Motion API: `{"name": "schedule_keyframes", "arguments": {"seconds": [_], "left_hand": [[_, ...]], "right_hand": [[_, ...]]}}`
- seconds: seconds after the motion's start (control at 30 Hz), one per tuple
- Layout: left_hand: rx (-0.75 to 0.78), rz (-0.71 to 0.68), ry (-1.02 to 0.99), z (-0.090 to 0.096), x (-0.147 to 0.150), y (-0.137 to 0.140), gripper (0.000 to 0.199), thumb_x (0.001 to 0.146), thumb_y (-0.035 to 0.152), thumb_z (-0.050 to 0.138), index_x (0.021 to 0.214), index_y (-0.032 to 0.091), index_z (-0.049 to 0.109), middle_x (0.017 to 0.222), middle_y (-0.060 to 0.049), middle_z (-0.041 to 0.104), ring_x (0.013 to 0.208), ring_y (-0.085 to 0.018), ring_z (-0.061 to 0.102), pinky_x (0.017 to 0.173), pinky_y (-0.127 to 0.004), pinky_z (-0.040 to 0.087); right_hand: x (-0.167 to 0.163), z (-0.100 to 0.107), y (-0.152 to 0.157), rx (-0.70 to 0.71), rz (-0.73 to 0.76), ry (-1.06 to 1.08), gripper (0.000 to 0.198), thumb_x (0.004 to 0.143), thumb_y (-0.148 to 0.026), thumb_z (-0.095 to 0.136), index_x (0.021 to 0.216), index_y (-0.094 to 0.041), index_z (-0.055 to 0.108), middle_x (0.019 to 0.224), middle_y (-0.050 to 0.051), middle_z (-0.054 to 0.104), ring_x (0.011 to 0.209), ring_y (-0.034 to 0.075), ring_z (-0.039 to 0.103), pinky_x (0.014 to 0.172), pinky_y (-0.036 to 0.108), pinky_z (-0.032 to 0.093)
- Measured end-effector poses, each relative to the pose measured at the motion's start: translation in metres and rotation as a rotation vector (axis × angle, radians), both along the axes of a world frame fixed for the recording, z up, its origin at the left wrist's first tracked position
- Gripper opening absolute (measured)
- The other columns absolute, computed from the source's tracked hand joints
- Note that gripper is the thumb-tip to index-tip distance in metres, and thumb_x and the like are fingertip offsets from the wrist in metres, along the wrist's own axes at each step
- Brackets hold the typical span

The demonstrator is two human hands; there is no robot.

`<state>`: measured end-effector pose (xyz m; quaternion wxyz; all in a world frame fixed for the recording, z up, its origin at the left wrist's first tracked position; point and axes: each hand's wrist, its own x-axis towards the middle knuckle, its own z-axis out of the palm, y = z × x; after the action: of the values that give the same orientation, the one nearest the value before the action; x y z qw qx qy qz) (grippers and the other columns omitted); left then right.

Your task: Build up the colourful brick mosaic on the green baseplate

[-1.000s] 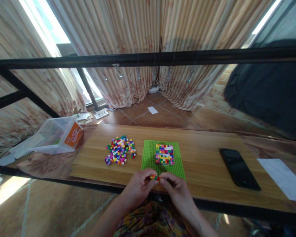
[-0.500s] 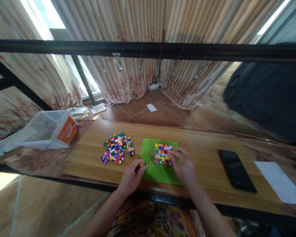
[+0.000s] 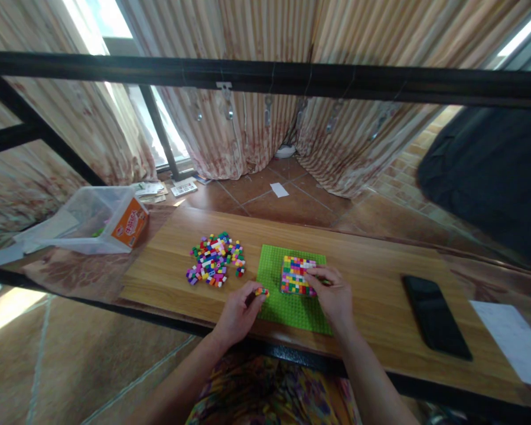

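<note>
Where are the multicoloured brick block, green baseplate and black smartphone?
Multicoloured brick block (image 3: 294,275): head view, on its upper face.
Green baseplate (image 3: 290,310): head view, on bare studs near its front.
Black smartphone (image 3: 437,317): head view, mid upper face.

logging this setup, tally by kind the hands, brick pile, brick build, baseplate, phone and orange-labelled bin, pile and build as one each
hands: 2 (left hand, right hand)
brick pile: 1
brick build: 1
green baseplate: 1
phone: 1
orange-labelled bin: 1
total: 7
</note>
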<state>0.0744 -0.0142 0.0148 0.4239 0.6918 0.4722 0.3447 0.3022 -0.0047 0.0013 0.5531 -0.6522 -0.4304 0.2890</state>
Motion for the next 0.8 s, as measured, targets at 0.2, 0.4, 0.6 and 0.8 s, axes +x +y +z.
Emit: {"name": "schedule_keyframes", "arguments": {"seconds": [0.2,0.4,0.6,0.8], "left_hand": [[-0.014,-0.023,-0.017,-0.001,-0.001,-0.001,0.016,0.091,0.029,0.049,0.09,0.017,0.06,0.074,0.001,0.057,0.063,-0.011,0.053,0.061,-0.021,0.042],[0.003,-0.04,-0.031,-0.003,-0.002,-0.002,0.019,0.093,0.029,0.048,0.091,0.016,0.061,0.079,-0.002,0.06,0.066,-0.011,0.055,0.063,-0.021,0.044],[-0.007,-0.041,-0.074,-0.006,-0.001,-0.001,0.019,0.093,0.029,0.048,0.096,0.016,0.061,0.083,-0.002,0.061,0.063,-0.01,0.057,0.061,-0.02,0.044],[-0.042,0.005,-0.141,-0.005,0.001,-0.002,0.014,0.092,0.028,0.05,0.097,0.017,0.056,0.082,0.0,0.058,0.058,-0.008,0.057,0.058,-0.02,0.044]], "right_hand": [[-0.006,0.0,0.003,-0.026,-0.065,0.347,0.03,0.052,-0.033,0.084,0.072,-0.017,0.069,0.075,0.0,0.065,0.064,0.011,0.058,0.056,0.023,0.048],[-0.01,0.008,0.003,-0.047,-0.077,0.426,0.03,0.049,-0.031,0.085,0.069,-0.017,0.067,0.066,-0.002,0.065,0.058,0.009,0.057,0.051,0.02,0.046],[-0.009,0.008,0.004,-0.082,-0.053,0.455,0.033,0.046,-0.032,0.086,0.068,-0.018,0.066,0.063,-0.002,0.065,0.054,0.011,0.057,0.048,0.022,0.045],[-0.008,0.012,-0.003,-0.032,-0.082,0.104,0.03,0.059,-0.041,0.079,0.076,-0.019,0.07,0.082,0.004,0.068,0.071,0.016,0.061,0.06,0.029,0.05]]}}
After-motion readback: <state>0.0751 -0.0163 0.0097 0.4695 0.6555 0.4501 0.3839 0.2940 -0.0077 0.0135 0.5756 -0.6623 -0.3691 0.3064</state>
